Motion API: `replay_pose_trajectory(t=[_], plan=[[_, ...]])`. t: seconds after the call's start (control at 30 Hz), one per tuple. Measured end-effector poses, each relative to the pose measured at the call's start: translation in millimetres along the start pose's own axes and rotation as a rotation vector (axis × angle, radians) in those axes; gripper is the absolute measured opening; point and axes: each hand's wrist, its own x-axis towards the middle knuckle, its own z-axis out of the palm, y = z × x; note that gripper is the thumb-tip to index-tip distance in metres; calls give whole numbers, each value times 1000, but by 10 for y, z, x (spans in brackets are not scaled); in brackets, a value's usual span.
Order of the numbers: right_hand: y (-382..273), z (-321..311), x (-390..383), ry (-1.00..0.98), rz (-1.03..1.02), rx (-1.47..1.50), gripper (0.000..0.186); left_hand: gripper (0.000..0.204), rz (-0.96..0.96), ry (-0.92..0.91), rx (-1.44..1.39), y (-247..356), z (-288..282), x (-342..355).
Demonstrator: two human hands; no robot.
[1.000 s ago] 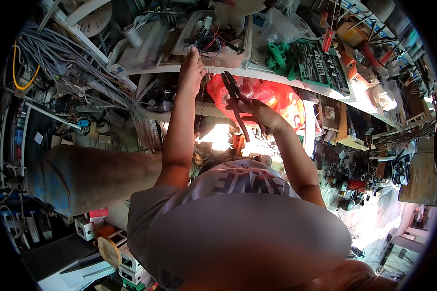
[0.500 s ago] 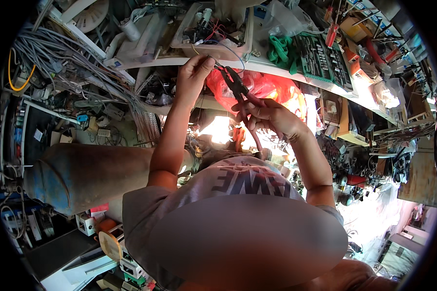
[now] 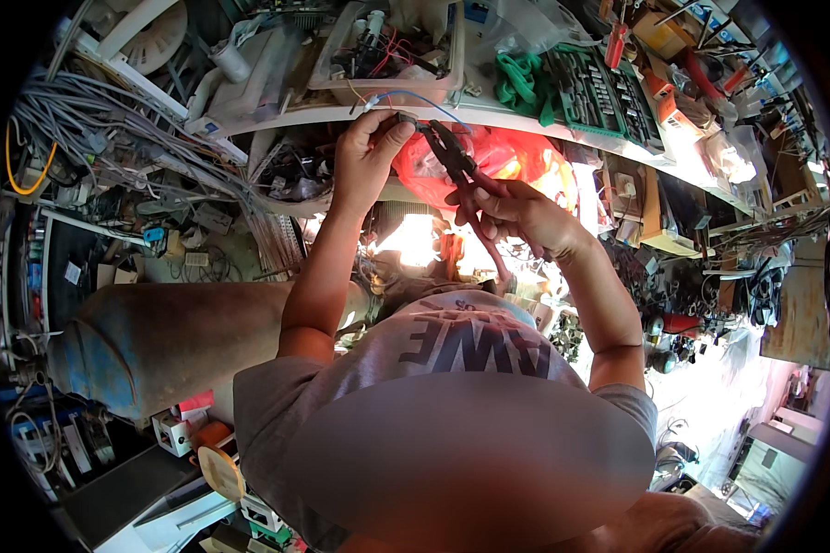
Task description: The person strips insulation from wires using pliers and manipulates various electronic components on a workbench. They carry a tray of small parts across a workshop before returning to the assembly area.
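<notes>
Head view, I log left hand [image 3: 367,152] pinching a small dark piece [image 3: 406,120], right hand [image 3: 530,219] gripping red-handled pliers [image 3: 456,163], their tips at the piece, contact unclear to me, blue wire [image 3: 417,92] arcing just beyond, plastic bin [image 3: 457,51] on the counter [image 3: 277,122], red bag [image 3: 530,166] behind the pliers.

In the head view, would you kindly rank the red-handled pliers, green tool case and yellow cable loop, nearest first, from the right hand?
1. Red-handled pliers: in right hand.
2. Green tool case: ahead, right.
3. Yellow cable loop: far left.
</notes>
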Motion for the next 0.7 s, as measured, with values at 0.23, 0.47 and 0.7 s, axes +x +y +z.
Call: replay_pose_trajectory(t=[0.23, 0.47, 0.7], plan=[[39, -25, -4, 43, -15, -185, 31, 26, 47, 90, 21, -72, 82, -21], [71, -10, -8, 111, -89, -356, 29, 30, 8, 48, -17, -162, 18, -50], [-14, 14, -158, 274, -12, -655, 28, 28, 177, -183, 393, 41, -90, -9]])
